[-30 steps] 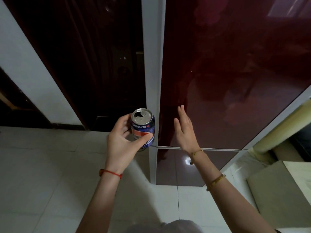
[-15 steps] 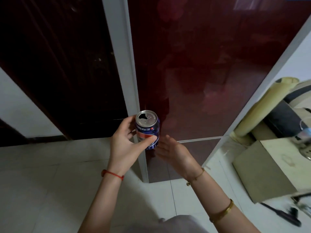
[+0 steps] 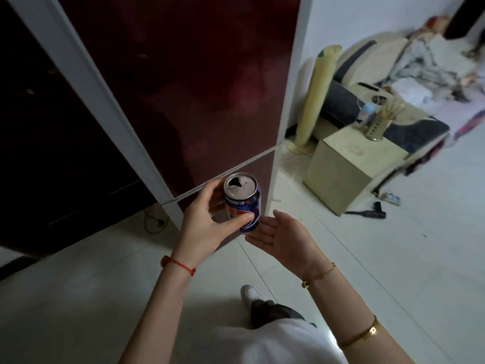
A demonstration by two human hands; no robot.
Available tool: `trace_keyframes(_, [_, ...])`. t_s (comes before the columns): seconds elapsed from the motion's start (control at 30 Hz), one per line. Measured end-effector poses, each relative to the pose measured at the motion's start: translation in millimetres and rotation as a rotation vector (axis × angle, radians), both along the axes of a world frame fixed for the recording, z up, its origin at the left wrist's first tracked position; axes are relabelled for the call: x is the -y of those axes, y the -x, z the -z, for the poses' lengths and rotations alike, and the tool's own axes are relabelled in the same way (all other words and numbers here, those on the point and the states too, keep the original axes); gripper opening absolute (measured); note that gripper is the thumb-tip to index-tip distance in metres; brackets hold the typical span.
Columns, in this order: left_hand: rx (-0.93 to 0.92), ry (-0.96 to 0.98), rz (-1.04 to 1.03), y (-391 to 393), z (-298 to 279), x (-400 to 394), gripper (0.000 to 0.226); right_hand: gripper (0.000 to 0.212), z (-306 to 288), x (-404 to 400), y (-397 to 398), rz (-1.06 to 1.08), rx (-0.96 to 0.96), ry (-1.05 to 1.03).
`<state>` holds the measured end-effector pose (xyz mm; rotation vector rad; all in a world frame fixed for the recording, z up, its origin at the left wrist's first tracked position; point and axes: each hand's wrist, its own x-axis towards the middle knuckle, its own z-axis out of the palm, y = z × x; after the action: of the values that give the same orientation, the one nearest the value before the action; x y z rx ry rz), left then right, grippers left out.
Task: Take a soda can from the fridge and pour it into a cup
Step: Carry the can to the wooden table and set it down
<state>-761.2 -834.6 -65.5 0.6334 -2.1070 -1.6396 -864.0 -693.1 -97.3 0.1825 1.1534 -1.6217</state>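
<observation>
Centre of the frame: the left hand [image 3: 203, 222] grips the can [image 3: 242, 202], thumb across its near side, fingers curled round the far side. The can stands upright, blue with a red-and-white logo, and its top is open, a dark mouth showing in the silver lid. Just right of it and a touch lower, the right hand [image 3: 282, 239] is spread flat, palm up, fingers straight and pointing left toward the can's base; whether the fingertips touch the can, I cannot tell. It holds nothing.

Behind the can, filling the upper middle, the fridge [image 3: 183, 88] shows a glossy dark red door, shut, with pale grey edging and a seam line running across just above the can. Upper left is a dark wooden door [image 3: 52, 127].

A red string [image 3: 178, 264] circles the left wrist. The right arm carries a thin gold chain [image 3: 319, 275] at the wrist and a gold bangle [image 3: 359, 334] lower down, near the bottom right.

Right of the frame, a beige box-like table [image 3: 349, 166] sits on the pale tiled floor [image 3: 393, 258], with a metal holder of sticks [image 3: 378, 124] on its far corner and a blurred bottle [image 3: 366, 112] beside it. A cream roll [image 3: 316, 93] leans against the wall next to the fridge. Behind the table, a sofa [image 3: 367, 69] heaped with clothes.

Bottom centre: a white shirt [image 3: 262, 342] and one white shoe [image 3: 249, 294].
</observation>
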Motion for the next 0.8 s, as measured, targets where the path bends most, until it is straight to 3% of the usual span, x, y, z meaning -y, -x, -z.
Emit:
trace_keyframes(0.5, [0.034,0.034,0.692,47.0,6.4,-177.4,0.059,0.046,7.1,-215.2,-52.7,0.654,0.088,-0.018])
trace_keyframes(0.8, [0.045,0.040,0.993,59.9,13.5,-349.2,0.061,0.044,14.3,-380.6,-96.1,0.953,0.108,-0.014])
